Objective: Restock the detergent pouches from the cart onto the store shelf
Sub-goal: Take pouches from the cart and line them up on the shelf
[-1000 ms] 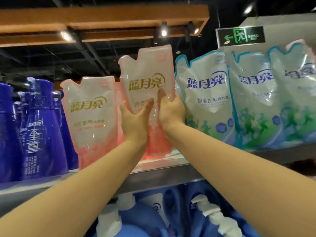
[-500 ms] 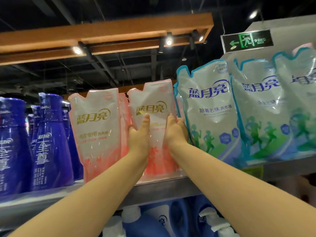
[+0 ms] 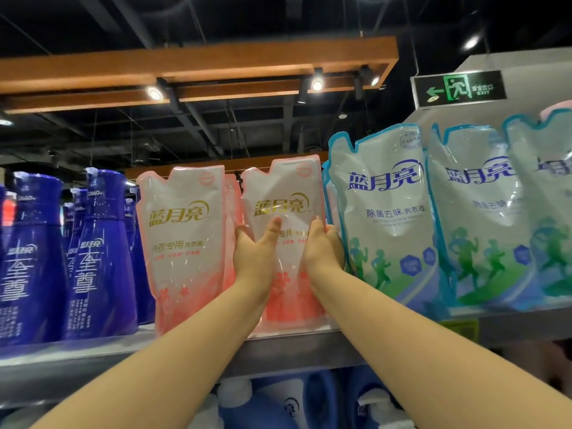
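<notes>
right now both hands are on one pink pouch, which stands upright on the shelf with its bottom edge resting on the shelf board. the left hand holds the pouch's left edge, thumb laid across the front and the other fingers tucked behind it, so that grip is clamped on the pouch. the right hand does the same on the pouch's right edge, its grip likewise closed around the pouch. just left of this pouch stands a second pink pouch of the same print, upright, with more pink edges showing in the gap between the two (how many sit behind i cannot tell). right of the held pouch, touching it or very nearly so, is a row of blue-trimmed pouches that stand taller than it. farther left of it, past the second pink one, stand dark blue bottles. below the pouch, under the shelf board, the tops of blue jugs with white caps show. above it hangs a wooden beam with spotlights, and up to its right a green exit sign.
</notes>
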### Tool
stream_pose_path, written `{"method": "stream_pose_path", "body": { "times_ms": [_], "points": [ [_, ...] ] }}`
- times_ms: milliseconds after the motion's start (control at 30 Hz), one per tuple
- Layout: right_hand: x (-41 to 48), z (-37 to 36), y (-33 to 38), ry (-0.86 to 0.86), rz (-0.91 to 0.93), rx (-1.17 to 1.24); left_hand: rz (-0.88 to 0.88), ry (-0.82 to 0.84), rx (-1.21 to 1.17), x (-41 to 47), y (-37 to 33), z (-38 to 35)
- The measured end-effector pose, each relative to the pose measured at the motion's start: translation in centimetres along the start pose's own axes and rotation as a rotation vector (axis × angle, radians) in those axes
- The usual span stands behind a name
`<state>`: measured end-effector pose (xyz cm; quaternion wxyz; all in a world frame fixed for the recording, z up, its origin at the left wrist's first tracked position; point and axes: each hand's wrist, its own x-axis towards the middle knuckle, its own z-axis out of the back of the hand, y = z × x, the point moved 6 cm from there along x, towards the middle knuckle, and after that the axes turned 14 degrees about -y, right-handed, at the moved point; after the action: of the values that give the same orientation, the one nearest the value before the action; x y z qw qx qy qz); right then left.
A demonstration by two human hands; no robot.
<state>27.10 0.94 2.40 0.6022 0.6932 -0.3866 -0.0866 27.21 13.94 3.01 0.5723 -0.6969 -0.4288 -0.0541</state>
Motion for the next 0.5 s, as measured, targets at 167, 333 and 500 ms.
{"method": "stream_pose_path", "body": {
  "times_ms": [167, 333, 500],
  "points": [
    [-0.4, 0.2, 0.3, 0.010, 0.026, -0.086, 0.019, 0.000, 0.037, -0.2, -0.2, 0.3],
    [-0.5, 0.3, 0.2, 0.059, -0.080, -0.149, 0.059, 0.037, 0.088, -0.8, -0.2, 0.3],
    [-1.7, 0.1, -0.1, 0.143, -0.132, -0.199, 0.142, 0.055, 0.100, -2.4, 0.1, 0.8]
  ]
}}
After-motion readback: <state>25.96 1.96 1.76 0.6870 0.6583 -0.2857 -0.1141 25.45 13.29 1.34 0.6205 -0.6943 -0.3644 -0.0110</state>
